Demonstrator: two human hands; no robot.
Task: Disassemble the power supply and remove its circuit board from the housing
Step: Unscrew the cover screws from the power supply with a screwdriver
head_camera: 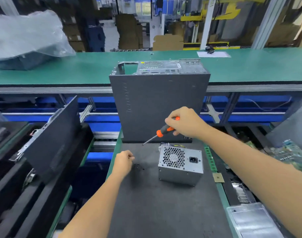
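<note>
- Factory floor behind, cardboard stacks and a green conveyor running across; up front a dark-matted table [164, 203] with a desktop PC case [157, 107] standing on end at its far side.
- Power supply [180, 163] sitting on the mat, right of centre, just in front of the case — fan grille and mains socket facing the camera, cover looks to be on, a few wires peeking out the back.
- Right hand [184, 122] curled around the orange-and-black handle of a screwdriver [161, 131], tip hanging in the air over the mat, left of the unit and not touching anything.
- Left hand [123, 161] low over the mat with fingers curled in, right beside a little cluster of black screws [139, 166]; can't tell whether a screw is pinched between the fingertips or not.
- Looks like the screw-removal stage — loose screws parked aside, housing not opened, board not visible at all.
- Next move probably: steady the unit with the free hand, check for any remaining cover screws, then seat the tip squarely before turning.
- After that, lifting the cover carefully — wires at the back could snag.
</note>
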